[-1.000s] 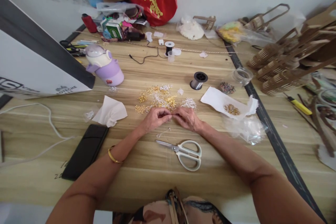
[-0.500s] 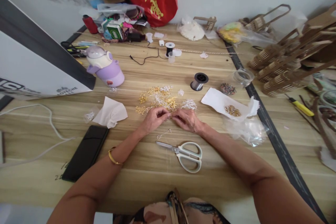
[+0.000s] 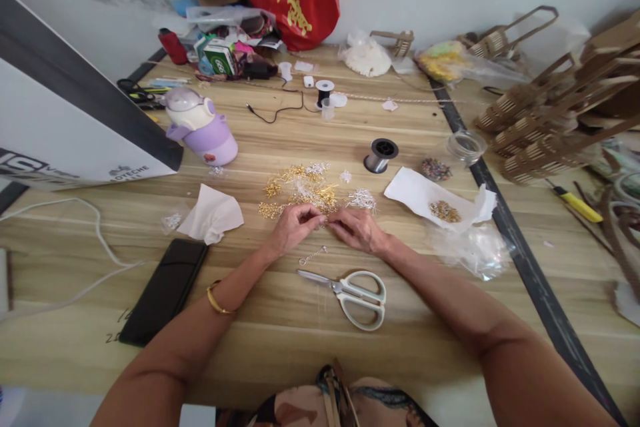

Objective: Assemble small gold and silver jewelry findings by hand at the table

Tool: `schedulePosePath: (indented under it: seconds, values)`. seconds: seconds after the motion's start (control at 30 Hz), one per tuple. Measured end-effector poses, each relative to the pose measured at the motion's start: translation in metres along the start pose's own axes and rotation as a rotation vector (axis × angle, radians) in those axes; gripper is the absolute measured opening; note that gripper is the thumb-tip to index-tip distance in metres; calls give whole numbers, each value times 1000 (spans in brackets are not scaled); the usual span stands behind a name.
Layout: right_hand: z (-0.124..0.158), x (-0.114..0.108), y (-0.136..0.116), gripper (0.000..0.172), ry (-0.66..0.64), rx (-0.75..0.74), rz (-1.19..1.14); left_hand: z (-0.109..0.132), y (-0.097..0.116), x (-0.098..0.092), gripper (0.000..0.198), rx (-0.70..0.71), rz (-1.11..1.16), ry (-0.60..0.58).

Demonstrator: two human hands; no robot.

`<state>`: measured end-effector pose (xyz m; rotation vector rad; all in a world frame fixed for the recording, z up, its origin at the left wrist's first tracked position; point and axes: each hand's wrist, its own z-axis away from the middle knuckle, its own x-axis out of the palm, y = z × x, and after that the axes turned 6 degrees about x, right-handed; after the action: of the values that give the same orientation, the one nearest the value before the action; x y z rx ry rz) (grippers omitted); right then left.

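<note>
My left hand (image 3: 296, 227) and my right hand (image 3: 356, 227) meet fingertip to fingertip over the wooden table. Both are pinched closed; what lies between the fingertips is too small to make out. Just beyond them spreads a pile of gold and silver jewellery findings (image 3: 305, 192). Silver pins (image 3: 362, 199) lie in a small heap beyond my right hand. A short silver chain with a ring (image 3: 313, 255) rests on the table just below the hands. Nearer to me are scissors (image 3: 345, 293) with pale handles, blades pointing left.
Right of the hands, white paper (image 3: 407, 192) holds small beads (image 3: 445, 211), beside a wire spool (image 3: 381, 155) and a clear jar (image 3: 466, 148). To the left are a black phone (image 3: 165, 290), crumpled paper (image 3: 213, 213) and a purple bottle (image 3: 207, 137). Brown woven baskets (image 3: 530, 127) stand far right.
The view has shifted very slightly. Both hands stay pinched together in the same place, and nothing on the table has visibly moved.
</note>
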<state>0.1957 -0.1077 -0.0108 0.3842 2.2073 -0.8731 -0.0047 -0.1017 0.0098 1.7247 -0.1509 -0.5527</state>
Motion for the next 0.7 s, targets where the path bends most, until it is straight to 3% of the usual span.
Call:
schedulePosePath:
  seconds: [0.23,0.5,0.7]
  values:
    - [0,-1,0,5,-6,-9,-2,-1,2,0,23,-10,76,14]
    - [0,-6,-2,13,-41,35,3,-3,2,-1,27,-66,358,38]
    - [-9,-15,-15,26,-94,138,239,-2,0,-1,27,-128,369,-25]
